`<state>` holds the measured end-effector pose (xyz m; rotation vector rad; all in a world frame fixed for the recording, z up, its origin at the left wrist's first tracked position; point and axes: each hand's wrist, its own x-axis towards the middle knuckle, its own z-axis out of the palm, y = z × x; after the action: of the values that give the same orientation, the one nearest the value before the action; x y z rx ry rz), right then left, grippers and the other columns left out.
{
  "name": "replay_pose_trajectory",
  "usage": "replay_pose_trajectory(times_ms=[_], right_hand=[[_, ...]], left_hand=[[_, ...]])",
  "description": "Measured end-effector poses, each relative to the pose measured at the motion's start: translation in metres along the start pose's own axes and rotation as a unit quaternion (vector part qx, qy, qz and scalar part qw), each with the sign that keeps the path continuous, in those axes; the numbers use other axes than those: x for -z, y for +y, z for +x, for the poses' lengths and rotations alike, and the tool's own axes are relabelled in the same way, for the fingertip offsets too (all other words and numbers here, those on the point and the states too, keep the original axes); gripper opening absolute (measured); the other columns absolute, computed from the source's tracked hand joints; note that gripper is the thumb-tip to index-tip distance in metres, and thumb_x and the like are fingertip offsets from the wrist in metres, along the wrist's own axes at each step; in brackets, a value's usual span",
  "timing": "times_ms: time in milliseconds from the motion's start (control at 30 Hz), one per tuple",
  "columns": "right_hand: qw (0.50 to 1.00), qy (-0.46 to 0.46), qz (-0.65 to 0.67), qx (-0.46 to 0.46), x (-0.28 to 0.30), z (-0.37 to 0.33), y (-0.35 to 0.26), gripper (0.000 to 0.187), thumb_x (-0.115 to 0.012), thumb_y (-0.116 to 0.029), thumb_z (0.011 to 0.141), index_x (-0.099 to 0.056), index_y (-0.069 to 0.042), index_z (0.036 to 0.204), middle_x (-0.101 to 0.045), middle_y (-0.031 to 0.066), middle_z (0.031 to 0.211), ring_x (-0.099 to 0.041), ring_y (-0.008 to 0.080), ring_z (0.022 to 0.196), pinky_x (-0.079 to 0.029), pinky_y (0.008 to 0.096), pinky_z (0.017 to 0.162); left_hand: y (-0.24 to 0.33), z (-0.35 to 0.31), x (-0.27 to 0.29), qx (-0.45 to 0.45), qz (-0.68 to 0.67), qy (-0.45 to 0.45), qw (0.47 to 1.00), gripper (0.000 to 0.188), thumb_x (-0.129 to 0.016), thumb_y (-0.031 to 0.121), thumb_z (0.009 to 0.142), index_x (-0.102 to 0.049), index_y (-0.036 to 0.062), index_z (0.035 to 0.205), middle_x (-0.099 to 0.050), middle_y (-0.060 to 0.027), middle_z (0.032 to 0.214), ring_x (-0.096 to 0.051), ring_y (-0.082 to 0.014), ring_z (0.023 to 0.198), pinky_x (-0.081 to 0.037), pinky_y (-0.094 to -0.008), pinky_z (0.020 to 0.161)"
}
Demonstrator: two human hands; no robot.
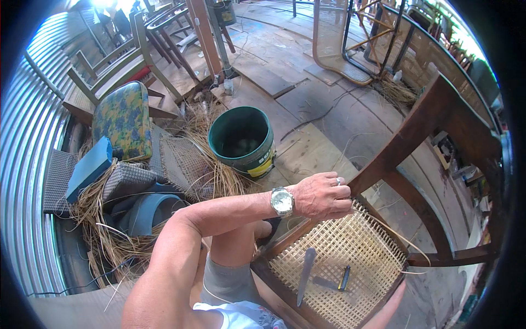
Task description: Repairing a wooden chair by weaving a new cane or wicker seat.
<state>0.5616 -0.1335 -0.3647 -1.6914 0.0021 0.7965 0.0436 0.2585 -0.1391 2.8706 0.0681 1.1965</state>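
A dark wooden chair with a woven cane seat lies in front of me, its backrest to the right. My left hand, with a ring and a wristwatch, is closed at the far edge of the seat. A loose cane strand runs from under its fingers and curves to the seat's right corner. Of my right arm only a part shows beside the near right frame; its fingers are hidden. On the cane lie a long narrow grey tool and a small black-and-yellow tool.
A green bucket stands beyond my left forearm. Left of it are heaps of cane strips, a blue block and a patterned cushion. Wooden chairs stand at the back left, a cane-backed chair at the far right.
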Motion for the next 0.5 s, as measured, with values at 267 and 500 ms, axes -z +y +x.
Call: replay_pose_trajectory(times_ms=[267,500], right_hand=[[0.972,-0.198,-0.100,-0.072,-0.019,0.008,0.008,0.048,-0.053,-0.049,0.099,-0.062,-0.005,0.116,-0.066,0.0024,0.095,-0.062,0.0203,0.077,-0.050,0.0341,0.066],[0.972,-0.160,-0.089,-0.148,-0.041,0.032,-0.010,0.046,-0.051,-0.048,0.100,-0.064,-0.006,0.113,-0.067,0.0030,0.094,-0.061,0.0195,0.076,-0.050,0.0344,0.064]], left_hand=[[0.004,-0.001,0.008,-0.001,0.025,-0.088,0.996,0.027,-0.074,0.027,0.083,-0.062,0.0210,0.107,-0.050,-0.0023,0.093,-0.052,-0.0192,0.087,-0.044,-0.0338,0.073],[0.020,0.047,-0.005,0.167,-0.102,-0.051,0.979,0.015,-0.069,0.004,0.075,-0.071,0.0056,0.090,-0.054,-0.0066,0.075,-0.052,-0.0235,0.067,-0.040,-0.0381,0.058]])
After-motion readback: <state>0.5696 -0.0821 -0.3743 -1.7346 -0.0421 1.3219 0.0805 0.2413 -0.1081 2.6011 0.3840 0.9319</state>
